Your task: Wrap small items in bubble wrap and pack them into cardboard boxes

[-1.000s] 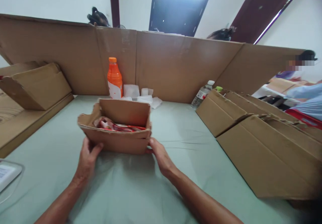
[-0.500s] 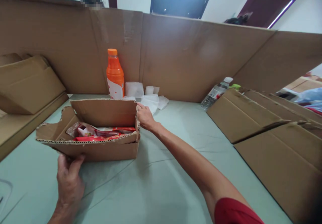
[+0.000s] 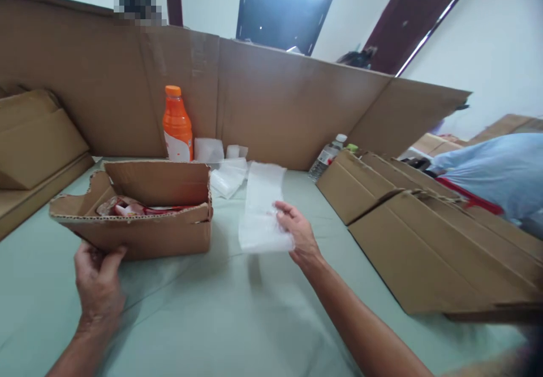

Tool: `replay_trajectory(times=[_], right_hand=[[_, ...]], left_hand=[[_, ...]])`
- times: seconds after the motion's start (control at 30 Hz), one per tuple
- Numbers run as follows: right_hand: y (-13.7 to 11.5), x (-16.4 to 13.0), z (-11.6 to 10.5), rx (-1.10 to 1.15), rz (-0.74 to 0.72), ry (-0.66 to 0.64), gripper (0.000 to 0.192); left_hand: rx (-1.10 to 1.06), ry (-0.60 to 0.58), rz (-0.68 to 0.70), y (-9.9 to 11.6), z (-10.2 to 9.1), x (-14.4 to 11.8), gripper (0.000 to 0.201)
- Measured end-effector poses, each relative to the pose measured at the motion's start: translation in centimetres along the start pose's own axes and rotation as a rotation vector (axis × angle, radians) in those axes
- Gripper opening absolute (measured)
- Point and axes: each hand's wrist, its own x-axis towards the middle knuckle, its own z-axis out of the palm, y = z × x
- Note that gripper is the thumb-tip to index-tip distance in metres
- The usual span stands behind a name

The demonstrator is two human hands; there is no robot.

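An open cardboard box (image 3: 139, 235) with red snack packets (image 3: 127, 209) inside sits on the pale green table (image 3: 254, 309). My left hand (image 3: 97, 280) grips the box's near lower corner. My right hand (image 3: 297, 233) holds up a white foam sheet (image 3: 262, 210) to the right of the box, above the table. More white foam pieces (image 3: 224, 162) lie behind the box beside an orange drink bottle (image 3: 176, 125).
A tall cardboard wall (image 3: 275, 100) runs along the table's far edge. Flattened cardboard boxes (image 3: 424, 235) are stacked on the right, with a water bottle (image 3: 326, 156) behind them, and more cardboard (image 3: 34, 139) on the left. A person in light blue (image 3: 496, 168) is at the far right.
My right hand went from the box's front corner to the foam pile behind it, then came back holding a white foam sheet. The box shifted left with my left hand.
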Motion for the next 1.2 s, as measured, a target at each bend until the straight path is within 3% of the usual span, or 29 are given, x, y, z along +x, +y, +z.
replay_trajectory(times=[0.13, 0.23, 0.4, 0.5, 0.6, 0.7, 0.87, 1.07, 1.13, 1.2], right_hand=[[2.3, -5.0, -2.8, -0.016, 0.141, -0.027, 0.045], [3.7, -7.0, -4.0, -0.049, 0.209, -0.086, 0.045], [5.1, -8.1, -4.3, -0.195, 0.086, -0.107, 0.054], [5.6, -8.3, -4.2, -0.327, -0.074, -0.134, 0.052], [6.0, -8.3, -4.4, -0.425, -0.194, -0.153, 0.048], [6.2, -8.2, -4.9, -0.504, -0.238, -0.154, 0.046], [6.4, -8.2, -5.1, -0.562, -0.298, -0.148, 0.041], [6.6, -8.3, -5.0, -0.649, -0.373, -0.154, 0.041], [6.7, -8.2, -5.1, -0.687, -0.39, -0.148, 0.042], [6.9, -8.1, -5.2, -0.728, -0.402, -0.142, 0.041]], left_hand=[[0.159, 0.128, 0.261, 2.3, -1.0, -2.6, 0.078], [0.287, 0.038, 0.456, 4.6, -1.2, -7.5, 0.077], [0.455, -0.635, 0.597, 6.9, 1.5, -15.2, 0.048], [0.494, -0.878, 0.68, 7.2, 3.4, -17.2, 0.051], [0.514, -1.032, 0.697, 7.3, 4.5, -17.9, 0.055], [0.519, -1.095, 0.642, 7.7, 4.7, -18.3, 0.051], [0.447, -1.154, 0.611, 8.9, 4.4, -18.8, 0.012], [0.571, -0.937, 0.655, 7.8, 5.8, -18.1, 0.03], [0.633, -0.951, 0.662, 7.0, 6.3, -18.0, 0.033], [0.641, -0.986, 0.665, 6.5, 6.4, -18.2, 0.022]])
